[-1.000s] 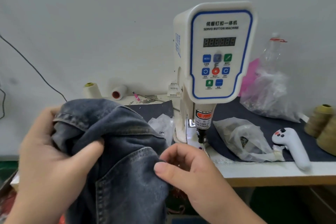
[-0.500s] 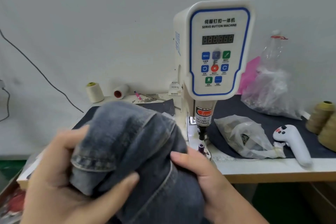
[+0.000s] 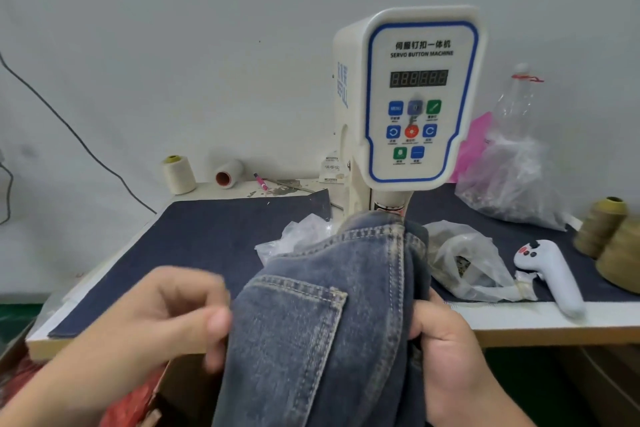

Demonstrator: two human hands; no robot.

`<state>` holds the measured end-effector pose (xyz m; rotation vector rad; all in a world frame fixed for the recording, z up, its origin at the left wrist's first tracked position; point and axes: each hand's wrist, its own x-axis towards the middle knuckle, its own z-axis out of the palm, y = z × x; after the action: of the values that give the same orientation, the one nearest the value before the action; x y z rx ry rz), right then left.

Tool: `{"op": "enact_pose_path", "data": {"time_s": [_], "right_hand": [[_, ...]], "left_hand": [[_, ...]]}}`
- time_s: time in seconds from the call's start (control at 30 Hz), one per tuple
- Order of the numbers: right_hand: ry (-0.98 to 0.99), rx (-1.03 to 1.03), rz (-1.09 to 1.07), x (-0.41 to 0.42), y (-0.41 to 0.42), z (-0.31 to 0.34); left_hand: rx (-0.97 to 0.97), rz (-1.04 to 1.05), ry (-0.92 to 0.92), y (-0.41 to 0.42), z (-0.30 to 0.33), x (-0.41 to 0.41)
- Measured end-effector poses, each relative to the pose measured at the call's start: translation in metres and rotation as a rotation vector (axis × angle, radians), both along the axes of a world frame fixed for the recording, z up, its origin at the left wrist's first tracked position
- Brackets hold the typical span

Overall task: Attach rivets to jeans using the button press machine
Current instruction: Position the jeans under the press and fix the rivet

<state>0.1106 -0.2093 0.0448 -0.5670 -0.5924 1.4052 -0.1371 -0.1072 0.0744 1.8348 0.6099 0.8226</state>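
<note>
A: Where are the jeans [image 3: 322, 305]?
B: At 6 o'clock in the view, bunched up in front of the machine [image 3: 420, 97]. The top fold hides the press head, and a back pocket faces the camera.

A: The right hand [image 3: 450, 357]?
B: At 5 o'clock. Its grip is clenched on the right edge of the denim, thumb on top of the fold.

A: And the left hand [image 3: 166, 315]?
B: At 7 o'clock, blurred. Fingers curled, thumb tip touching the left edge of the jeans. I cannot tell whether that grip actually pinches the cloth.

A: What else is on the table [image 3: 519, 326]?
B: A dark mat [image 3: 207, 246] at 9 o'clock, a clear bag [image 3: 464, 260] just right of the jeans, a white handheld controller [image 3: 550, 274] at 3 o'clock, and brown thread cones [image 3: 606, 229] beyond it. Two pale spools [image 3: 180, 173] stand at 10 o'clock by the wall.
</note>
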Motion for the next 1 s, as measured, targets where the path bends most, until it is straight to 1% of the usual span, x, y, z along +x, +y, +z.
{"op": "enact_pose_path", "data": {"time_s": [0.07,0.1,0.13,0.23,0.3,0.33,0.4,0.43,0.47,0.5,0.53,0.57,0.6,0.63,0.67,0.73,0.8,0.87,0.93,1.0], "right_hand": [[0.032,0.009,-0.014,0.005,-0.004,-0.001],[0.034,0.016,-0.001,0.008,-0.006,-0.003],[0.023,0.009,0.002,0.011,-0.008,-0.007],[0.066,-0.041,-0.012,0.017,-0.017,-0.009],[0.096,-0.016,-0.013,0.028,-0.021,-0.013],[0.11,-0.008,0.002,0.036,-0.021,-0.015],[0.06,0.032,0.03,0.047,-0.024,-0.01],[0.024,0.051,-0.004,0.05,-0.026,-0.008],[-0.017,0.032,-0.13,0.061,-0.036,-0.013],[-0.015,0.08,-0.188,0.065,-0.043,-0.015],[-0.068,0.069,-0.235,0.069,-0.045,-0.017],[-0.14,0.07,-0.226,0.076,-0.043,-0.021],[-0.106,0.098,-0.053,0.081,-0.043,-0.021],[-0.237,0.088,-0.118,0.091,-0.047,-0.02],[-0.369,0.033,-0.239,0.099,-0.049,-0.02],[-0.596,-0.03,-0.336,0.11,-0.049,-0.02],[-0.733,-0.086,-0.397,0.118,-0.045,-0.026],[-0.794,-0.116,-0.436,0.12,-0.043,-0.034],[-0.819,-0.128,-0.453,0.117,-0.043,-0.041],[-0.783,-0.116,-0.454,0.115,-0.046,-0.045]], "left_hand": [[0.061,0.086,0.048,0.009,-0.008,0.01],[0.056,0.105,0.098,0.014,-0.015,0.017],[0.015,0.073,0.14,0.015,-0.02,0.028],[-0.102,-0.157,0.231,0.015,-0.041,0.06],[-0.195,-0.301,0.267,0.012,-0.045,0.08],[-0.227,-0.346,0.28,0.009,-0.044,0.09],[-0.265,-0.424,0.287,0.004,-0.045,0.105],[-0.276,-0.459,0.283,0.0,-0.045,0.112],[-0.284,-0.478,0.28,-0.004,-0.045,0.118],[-0.282,-0.488,0.283,-0.007,-0.045,0.123],[-0.268,-0.486,0.285,-0.009,-0.047,0.126],[-0.245,-0.473,0.291,-0.011,-0.048,0.129],[-0.22,-0.443,0.293,-0.012,-0.048,0.131],[-0.19,-0.394,0.293,-0.013,-0.048,0.132],[-0.15,-0.334,0.29,-0.013,-0.047,0.132],[-0.008,-0.177,0.302,-0.012,-0.045,0.13],[0.153,-0.058,0.29,-0.013,-0.044,0.127],[0.238,-0.024,0.248,-0.013,-0.045,0.125],[0.193,-0.07,0.242,-0.011,-0.044,0.122],[0.109,-0.116,0.289,-0.006,-0.044,0.12]]}}
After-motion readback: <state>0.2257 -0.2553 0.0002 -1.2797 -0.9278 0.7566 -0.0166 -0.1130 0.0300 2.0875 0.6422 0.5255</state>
